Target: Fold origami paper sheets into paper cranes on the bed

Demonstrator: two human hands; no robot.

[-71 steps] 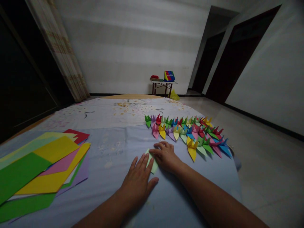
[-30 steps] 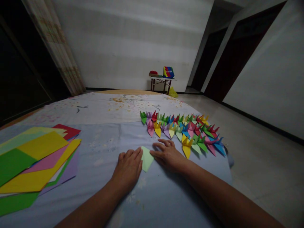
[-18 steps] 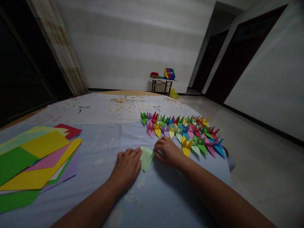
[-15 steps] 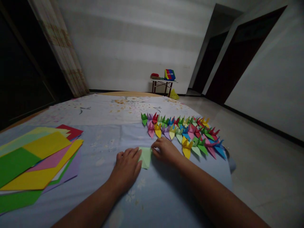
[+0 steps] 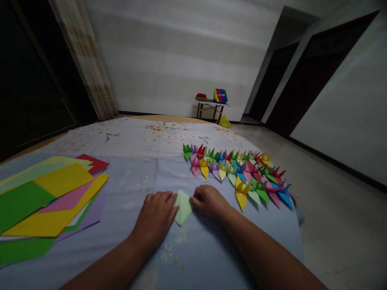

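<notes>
Between my two hands a small folded sheet of pale green origami paper (image 5: pixel 183 208) lies on the tablecloth, one corner pointing toward me. My left hand (image 5: pixel 159 210) rests over its left edge, fingers fairly flat and thumb on the paper. At the right corner, my right hand (image 5: pixel 208 200) has its fingers curled in a pinch on the paper's edge. Folded paper cranes (image 5: pixel 242 192) in many colours stand in rows to the right, just beyond my right hand.
Coloured paper sheets (image 5: pixel 63 181) lie in a loose pile on the left of the table. A blue-white flowered tablecloth (image 5: pixel 136 169) covers the table. Against the far wall stands a small table (image 5: pixel 213 104) with a colourful box (image 5: pixel 220 96) and a yellow bag (image 5: pixel 224 121) beside it.
The pale green paper has turned from squarish to a diamond position, with a corner toward me. My right hand has come down slightly to its right corner. The view has shifted a little.
</notes>
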